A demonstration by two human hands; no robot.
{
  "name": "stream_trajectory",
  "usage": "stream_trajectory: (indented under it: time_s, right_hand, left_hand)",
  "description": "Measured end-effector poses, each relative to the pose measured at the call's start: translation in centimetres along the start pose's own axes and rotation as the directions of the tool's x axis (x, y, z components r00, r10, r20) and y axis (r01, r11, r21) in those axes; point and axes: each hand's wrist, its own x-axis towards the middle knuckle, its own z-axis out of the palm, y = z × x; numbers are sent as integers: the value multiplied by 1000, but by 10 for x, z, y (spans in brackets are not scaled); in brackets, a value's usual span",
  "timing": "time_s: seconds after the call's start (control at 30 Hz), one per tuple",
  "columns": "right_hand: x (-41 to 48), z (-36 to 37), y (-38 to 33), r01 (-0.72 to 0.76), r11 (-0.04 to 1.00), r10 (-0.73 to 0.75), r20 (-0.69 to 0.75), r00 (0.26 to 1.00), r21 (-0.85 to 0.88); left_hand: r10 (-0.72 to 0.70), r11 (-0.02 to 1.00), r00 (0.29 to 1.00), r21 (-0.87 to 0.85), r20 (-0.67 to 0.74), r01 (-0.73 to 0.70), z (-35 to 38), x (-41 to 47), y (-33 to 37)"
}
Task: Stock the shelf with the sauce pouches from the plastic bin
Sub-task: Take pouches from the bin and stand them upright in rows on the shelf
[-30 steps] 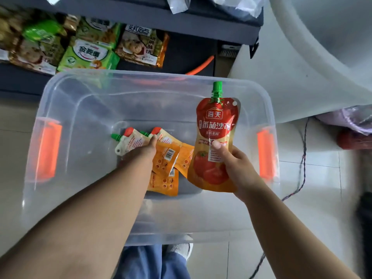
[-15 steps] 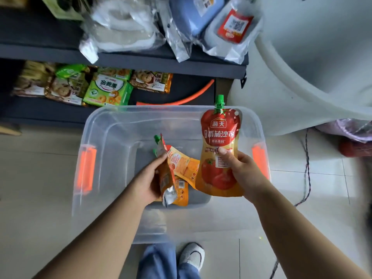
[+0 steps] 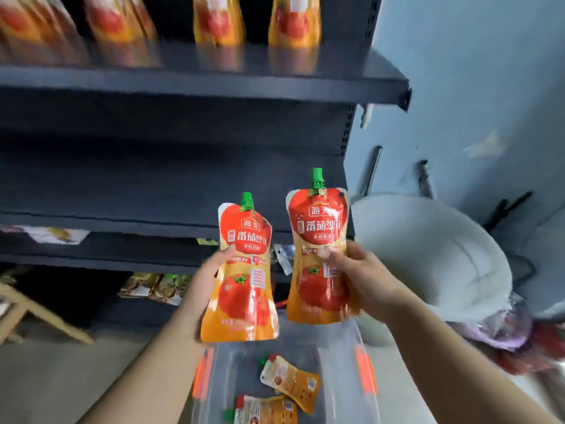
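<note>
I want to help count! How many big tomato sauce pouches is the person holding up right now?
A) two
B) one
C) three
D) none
A: the left hand holds the left tomato sauce pouch, and the right hand holds the right tomato sauce pouch. Both pouches are upright with their green caps on top.

Held pouches: we counted two, the left pouch (image 3: 243, 270) and the right pouch (image 3: 318, 255).
Small pouches (image 3: 290, 381) in the plastic bin (image 3: 339, 356): we saw two.
Shelf pouches (image 3: 218, 19): we made out two clearly (others at left were too blurred to count).
Orange bin handles (image 3: 203, 374): we saw two.
</note>
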Motion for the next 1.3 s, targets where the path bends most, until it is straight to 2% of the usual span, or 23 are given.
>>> stream_trajectory:
  time_s: [0.1, 0.17, 0.23, 0.33, 0.43, 0.53, 0.67, 0.8, 0.9, 1.07, 1.2, 1.3]
  right_hand:
    - [-22, 26, -71, 132, 989, -130, 34, 991, -67]
    - [-38, 46, -117, 210, 974, -205, 67, 976, -82]
    - [-50, 64, -154, 289, 954, -282, 83, 956, -86]
    - [-70, 97, -207, 395, 913, -384, 113, 916, -101]
    - [-88, 128, -247, 481, 871, -464, 158, 872, -95]
    - [-100, 160, -278, 545, 832, -523, 182, 833, -104]
    - [-104, 208, -310, 626, 763, -600, 182, 779, -163]
    - [-103, 263, -326, 689, 696, -655, 217, 724, -202]
    - [-93, 304, -328, 705, 675, -663, 238, 709, -218]
    - [-59, 363, -324, 655, 705, -637, 165, 753, -273]
    - [-26, 390, -320, 571, 726, -581, 103, 808, -383]
    - [0, 398, -316, 544, 727, -567, 81, 820, -419]
  left_hand:
    - [97, 994, 994, 49, 57, -100, 17, -43, 77]
    - [108, 988, 986, 93, 129, -121, 22, -76, 118]
    - [123, 983, 983, 119, 135, -139, 20, -103, 148]
    - [236, 944, 960, 198, 151, -264, 16, -145, 195]
    - [396, 884, 907, 208, 141, -419, 15, -176, 235]
    - [546, 798, 821, 197, 166, -570, 4, -197, 273]
    - [651, 719, 737, 164, 182, -675, -30, -210, 321]
    - [678, 675, 702, 194, 215, -712, -74, -211, 364]
    - [680, 667, 706, 233, 197, -708, -113, -206, 392]
    - [675, 635, 719, 366, 166, -680, -178, -184, 434]
    - [666, 595, 733, 493, 141, -635, -222, -155, 450]
    - [664, 614, 742, 495, 99, -615, -247, -129, 451]
